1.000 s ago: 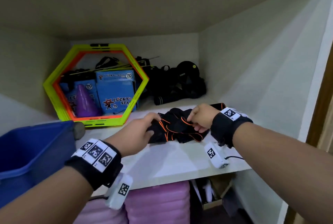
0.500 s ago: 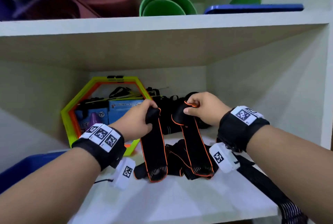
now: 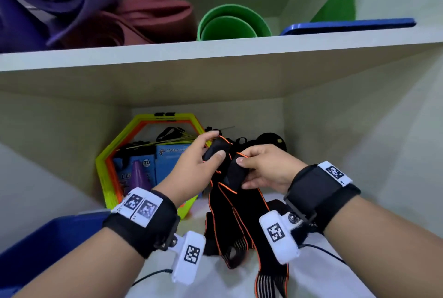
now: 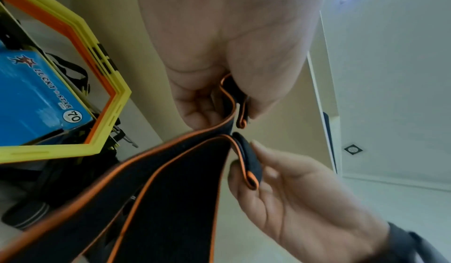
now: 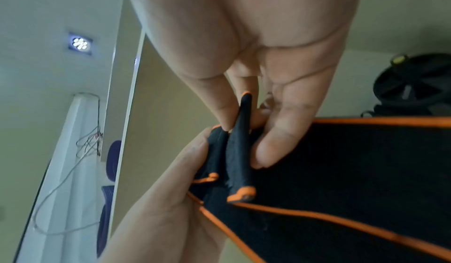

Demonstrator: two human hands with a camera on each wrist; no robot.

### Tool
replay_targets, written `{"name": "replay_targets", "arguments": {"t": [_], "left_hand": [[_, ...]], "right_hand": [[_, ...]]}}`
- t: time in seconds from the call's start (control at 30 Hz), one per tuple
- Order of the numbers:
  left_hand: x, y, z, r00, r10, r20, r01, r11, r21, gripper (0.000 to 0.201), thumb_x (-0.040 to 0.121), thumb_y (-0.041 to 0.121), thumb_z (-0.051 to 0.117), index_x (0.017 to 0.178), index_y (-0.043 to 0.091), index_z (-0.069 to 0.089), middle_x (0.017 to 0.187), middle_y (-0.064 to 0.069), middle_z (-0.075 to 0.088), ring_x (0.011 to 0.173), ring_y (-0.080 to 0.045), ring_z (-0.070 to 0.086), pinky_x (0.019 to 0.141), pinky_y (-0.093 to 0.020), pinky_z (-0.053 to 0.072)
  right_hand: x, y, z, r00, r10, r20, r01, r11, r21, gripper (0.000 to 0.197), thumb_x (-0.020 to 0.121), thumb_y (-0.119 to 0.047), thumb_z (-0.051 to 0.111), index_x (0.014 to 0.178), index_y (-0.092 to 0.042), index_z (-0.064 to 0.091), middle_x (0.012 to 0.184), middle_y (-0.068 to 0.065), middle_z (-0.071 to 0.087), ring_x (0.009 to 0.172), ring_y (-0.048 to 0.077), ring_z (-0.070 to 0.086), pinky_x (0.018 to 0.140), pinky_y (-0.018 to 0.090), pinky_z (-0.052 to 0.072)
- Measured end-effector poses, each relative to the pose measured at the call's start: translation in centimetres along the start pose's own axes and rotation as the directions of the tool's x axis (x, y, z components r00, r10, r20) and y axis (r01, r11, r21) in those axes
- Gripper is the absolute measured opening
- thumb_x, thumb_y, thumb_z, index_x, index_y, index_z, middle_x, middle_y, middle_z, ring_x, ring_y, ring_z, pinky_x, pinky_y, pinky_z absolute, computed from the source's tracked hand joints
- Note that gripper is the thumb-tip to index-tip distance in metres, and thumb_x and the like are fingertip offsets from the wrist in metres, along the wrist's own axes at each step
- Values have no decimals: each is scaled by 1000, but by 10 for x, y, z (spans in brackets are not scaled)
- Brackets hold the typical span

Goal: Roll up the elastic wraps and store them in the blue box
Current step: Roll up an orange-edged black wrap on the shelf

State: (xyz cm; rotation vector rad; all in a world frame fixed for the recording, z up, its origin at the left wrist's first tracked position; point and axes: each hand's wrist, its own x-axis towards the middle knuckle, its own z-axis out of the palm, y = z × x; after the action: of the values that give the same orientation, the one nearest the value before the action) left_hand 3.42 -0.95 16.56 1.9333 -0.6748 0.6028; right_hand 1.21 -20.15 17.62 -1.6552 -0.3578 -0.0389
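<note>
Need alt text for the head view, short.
Left hand and right hand each pinch the top end of black, orange-edged elastic wraps that hang down onto a white shelf. A blue box sits lower left.

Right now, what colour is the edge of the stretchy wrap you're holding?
Orange, along a black elastic wrap. The left wrist view shows it best.

The blue box point(image 3: 55, 233) sits left of the wraps point(image 3: 230, 204), hexagon frame point(image 3: 107, 168) behind it.
</note>
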Motion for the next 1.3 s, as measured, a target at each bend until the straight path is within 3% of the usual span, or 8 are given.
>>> {"name": "replay_targets", "arguments": {"t": [0.4, 0.53, 0.7, 0.87, 1.0, 1.1, 1.2, 1.3], "left_hand": [[-37, -11, 6, 977, -74, 201, 81, 996, -28, 62, 95, 56, 38, 151, 31, 36, 146, 17, 47, 134, 3, 42, 114, -23, 30], [-43, -20, 12, 973, 7, 230, -37, 991, 125, 71, 99, 55, 35, 160, 25, 14, 160, 13, 24, 145, 5, 20, 118, -21, 18], [-46, -34, 22, 992, 46, 120, -81, 947, 310, 71, 101, 56, 34, 159, 20, 13, 146, -1, 39, 139, -12, 33, 119, -36, 28], [-48, -40, 28, 997, 38, 61, -59, 915, 398, 78, 99, 57, 31, 159, 13, 8, 146, -5, 33, 138, -18, 33, 116, -37, 30], [-51, -41, 34, 997, 46, 68, -71, 907, 415, 77, 101, 57, 30, 160, 17, 1, 147, -1, 28, 139, -17, 31, 115, -35, 31], [-52, -43, 32, 987, 30, 155, -78, 948, 309, 74, 95, 52, 24, 160, 24, 3, 142, 2, 29, 136, -11, 31, 115, -29, 27], [-49, -43, 25, 992, 35, 119, -42, 997, 62, 64, 93, 32, 31, 156, 26, 28, 130, -1, 46, 123, -3, 44, 105, -15, 31], [-49, -41, 22, 999, 23, 47, -10, 970, -243, 44, 94, 21, 50, 138, 25, 50, 120, 6, 63, 113, -7, 59, 97, -23, 45]], "right_hand": [[10, 37, 35, 990, 17, -138, 65, 821, 567, 34, 94, 0, 59, 126, 12, 55, 117, 32, 65, 89, 31, 70, 66, 36, 62], [9, 39, 41, 992, 28, -124, 52, 799, 599, 13, 97, -4, 57, 101, 4, 66, 89, 20, 71, 72, 25, 71, 58, 30, 60], [2, 40, 51, 996, 15, -83, 40, 781, 623, 33, 104, -31, 47, 100, -4, 65, 94, 17, 75, 79, 24, 73, 59, 31, 57], [-3, 55, 58, 998, -45, -44, 62, 659, 750, 26, 102, -2, 44, 121, 4, 60, 112, 25, 69, 85, 24, 74, 72, 36, 61], [-2, 60, 54, 998, -40, -50, 64, 714, 697, 35, 99, 5, 44, 132, 3, 56, 114, 21, 70, 95, 24, 71, 80, 34, 60], [-1, 60, 47, 995, -19, -102, 78, 783, 616, 37, 96, 13, 41, 129, 5, 57, 114, 28, 66, 87, 28, 71, 69, 33, 62], [1, 60, 38, 993, -18, -118, 85, 801, 593, 30, 95, 15, 42, 115, 5, 62, 109, 31, 67, 82, 31, 73, 64, 35, 62], [4, 57, 32, 989, -31, -144, 113, 788, 605, 22, 96, 11, 46, 111, 2, 60, 101, 26, 70, 79, 29, 73, 61, 35, 61]]}}
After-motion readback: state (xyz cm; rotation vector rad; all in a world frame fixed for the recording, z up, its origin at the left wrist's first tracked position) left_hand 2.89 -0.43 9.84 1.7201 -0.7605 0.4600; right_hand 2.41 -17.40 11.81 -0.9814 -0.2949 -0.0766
